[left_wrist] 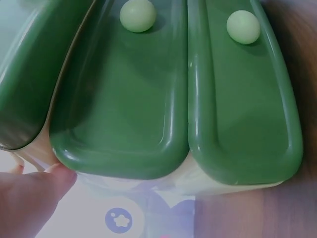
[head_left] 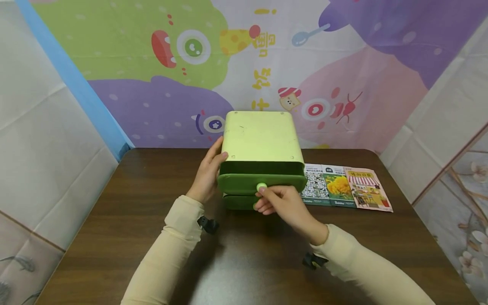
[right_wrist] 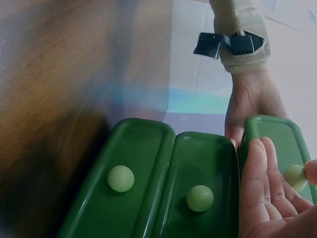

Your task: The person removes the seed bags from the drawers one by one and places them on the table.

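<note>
A small chest of drawers [head_left: 261, 137] with a pale green top and dark green drawer fronts stands on the table. Its top drawer [head_left: 240, 184] is pulled partway out, showing a dark gap behind the front. My right hand [head_left: 284, 205] pinches that drawer's round, pale green knob [head_left: 261, 187] between thumb and finger. Against the chest's left side rests my left hand [head_left: 207, 176], its thumb near the top front corner. Below, the middle drawer [left_wrist: 121, 94] and bottom drawer [left_wrist: 252, 109] sit shut, each with a similar knob, in the left wrist view.
To the right of the chest, several printed packets [head_left: 347, 186] with flower and shop pictures lie on the brown wooden table [head_left: 152, 178]. A cartoon-print cloth [head_left: 152, 101] hangs right behind the table's back edge. Dark bands sit at both wrists.
</note>
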`<state>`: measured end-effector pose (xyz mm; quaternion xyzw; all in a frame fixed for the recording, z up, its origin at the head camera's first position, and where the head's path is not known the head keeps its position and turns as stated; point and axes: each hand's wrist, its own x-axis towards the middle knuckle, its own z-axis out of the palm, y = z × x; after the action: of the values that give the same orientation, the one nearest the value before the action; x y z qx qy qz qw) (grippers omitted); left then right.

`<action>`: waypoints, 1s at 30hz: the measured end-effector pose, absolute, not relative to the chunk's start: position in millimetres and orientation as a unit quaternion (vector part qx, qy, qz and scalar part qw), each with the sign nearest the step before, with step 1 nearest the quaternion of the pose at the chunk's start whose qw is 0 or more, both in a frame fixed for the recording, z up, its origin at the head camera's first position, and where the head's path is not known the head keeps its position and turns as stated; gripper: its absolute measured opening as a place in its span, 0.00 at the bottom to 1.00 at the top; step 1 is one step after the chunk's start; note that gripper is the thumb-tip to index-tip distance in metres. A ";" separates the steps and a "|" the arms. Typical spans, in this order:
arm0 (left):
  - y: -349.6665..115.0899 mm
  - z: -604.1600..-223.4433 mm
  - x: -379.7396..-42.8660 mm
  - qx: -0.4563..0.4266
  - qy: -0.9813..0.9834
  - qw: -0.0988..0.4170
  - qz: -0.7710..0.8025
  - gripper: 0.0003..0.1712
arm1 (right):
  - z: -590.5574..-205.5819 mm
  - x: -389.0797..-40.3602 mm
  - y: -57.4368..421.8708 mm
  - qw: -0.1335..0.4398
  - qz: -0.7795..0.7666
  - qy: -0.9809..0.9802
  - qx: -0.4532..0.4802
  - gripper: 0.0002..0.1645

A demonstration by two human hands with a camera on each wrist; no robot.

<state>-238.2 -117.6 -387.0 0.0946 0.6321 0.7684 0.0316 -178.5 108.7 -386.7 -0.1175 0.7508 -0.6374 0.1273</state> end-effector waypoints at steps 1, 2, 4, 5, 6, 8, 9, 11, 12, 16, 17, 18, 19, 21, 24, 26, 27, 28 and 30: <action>-117.9 -386.2 -238.2 0.092 0.632 0.031 0.769 0.35 | -386.8 -180.1 108.5 0.127 -0.639 0.750 -0.115 0.26; -118.2 -385.5 -238.3 0.090 0.634 0.030 0.768 0.35 | -386.7 -181.5 108.3 0.127 -0.639 0.750 -0.114 0.26; -118.9 -383.9 -238.1 0.083 0.640 0.028 0.763 0.36 | -386.6 -184.3 108.0 0.125 -0.639 0.751 -0.112 0.27; -119.3 -383.2 -238.0 0.078 0.642 0.029 0.762 0.36 | -386.4 -185.5 107.7 0.124 -0.639 0.751 -0.109 0.27; -119.6 -382.5 -237.9 0.076 0.641 0.031 0.763 0.36 | -386.3 -186.8 107.4 0.123 -0.639 0.752 -0.108 0.28; -120.5 -381.2 -237.5 0.072 0.642 0.036 0.763 0.36 | -385.9 -189.0 106.5 0.119 -0.640 0.752 -0.104 0.29; -120.7 -380.8 -237.4 0.069 0.641 0.037 0.763 0.36 | -386.2 -190.3 106.0 0.117 -0.642 0.751 -0.103 0.29; -121.0 -380.4 -237.5 0.068 0.639 0.041 0.765 0.36 | -386.1 -192.6 104.8 0.113 -0.644 0.750 -0.100 0.30; -121.4 -380.4 -237.6 0.070 0.640 0.042 0.764 0.37 | -386.1 -193.8 104.2 0.111 -0.645 0.749 -0.099 0.30; -121.9 -381.7 -238.2 0.074 0.635 0.042 0.768 0.37 | -385.6 -197.7 103.0 0.102 -0.647 0.749 -0.097 0.29; -121.9 -381.9 -238.3 0.076 0.634 0.042 0.769 0.38 | -385.7 -198.9 102.8 0.101 -0.648 0.749 -0.096 0.28; -121.9 -382.1 -238.3 0.078 0.632 0.042 0.770 0.38 | -385.7 -199.9 102.5 0.099 -0.649 0.748 -0.096 0.28; -121.8 -382.4 -238.3 0.079 0.629 0.042 0.772 0.37 | -385.8 -201.1 102.4 0.098 -0.649 0.749 -0.095 0.28; -121.5 -382.7 -238.0 0.082 0.625 0.041 0.775 0.37 | -386.1 -203.6 102.0 0.095 -0.650 0.748 -0.094 0.27; -120.7 -382.8 -237.4 0.084 0.619 0.039 0.780 0.37 | -385.9 -206.6 101.2 0.091 -0.650 0.749 -0.089 0.26; -120.1 -382.5 -236.9 0.084 0.616 0.038 0.783 0.37 | -385.9 -207.9 101.1 0.090 -0.650 0.749 -0.087 0.26; -119.7 -382.2 -236.7 0.085 0.614 0.037 0.783 0.37 | -385.9 -208.4 100.9 0.089 -0.650 0.750 -0.086 0.27; -119.5 -381.9 -236.5 0.086 0.613 0.037 0.784 0.37 | -385.8 -209.0 100.8 0.089 -0.650 0.750 -0.086 0.27; -119.0 -381.4 -236.1 0.086 0.612 0.036 0.785 0.37 | -385.8 -210.0 100.5 0.088 -0.650 0.750 -0.087 0.27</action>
<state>-236.1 -119.0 -381.4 0.0859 0.6120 0.7854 0.0359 -210.0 100.5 -385.8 -0.0867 0.7502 -0.6497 0.0876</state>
